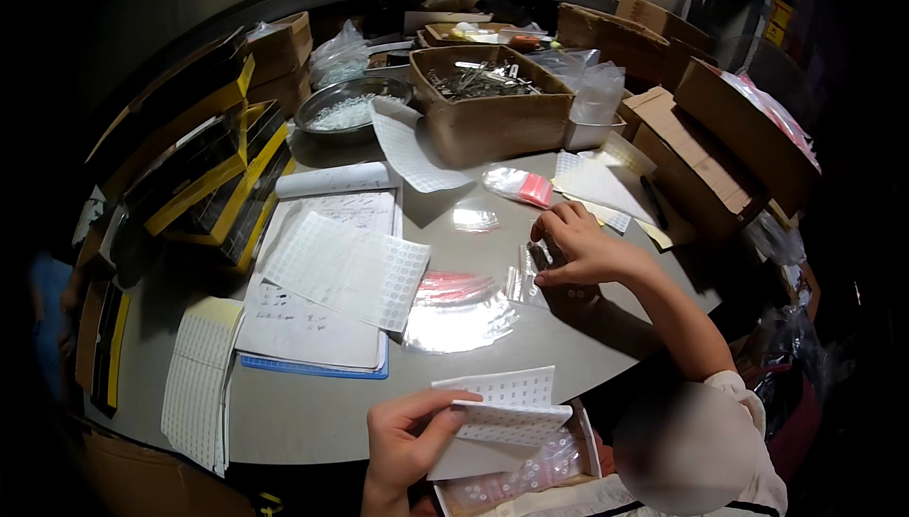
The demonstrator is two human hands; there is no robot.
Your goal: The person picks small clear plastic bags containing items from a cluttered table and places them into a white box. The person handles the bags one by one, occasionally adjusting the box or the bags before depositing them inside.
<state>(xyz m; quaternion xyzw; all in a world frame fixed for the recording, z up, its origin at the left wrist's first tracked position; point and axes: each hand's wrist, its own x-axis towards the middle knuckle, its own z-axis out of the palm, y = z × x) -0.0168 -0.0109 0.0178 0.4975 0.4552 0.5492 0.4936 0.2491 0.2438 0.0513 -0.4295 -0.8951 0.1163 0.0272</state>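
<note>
My left hand is closed on a label sheet, bent over and printed with rows of small marks. Below the sheet, an open box at the near edge holds clear plastic bags with round white stickers. My right hand rests on the table, thumb and forefinger apart, over a small clear zip bag. Shadow hides part of what lies under its palm. Just left of it lies a fanned pile of clear bags with red-pink tops.
A clipboard with papers and label sheets lies at left. Behind stand a carton of metal parts and a round metal bowl of small clear pieces. Black-and-yellow boxes line the left, cardboard boxes the right.
</note>
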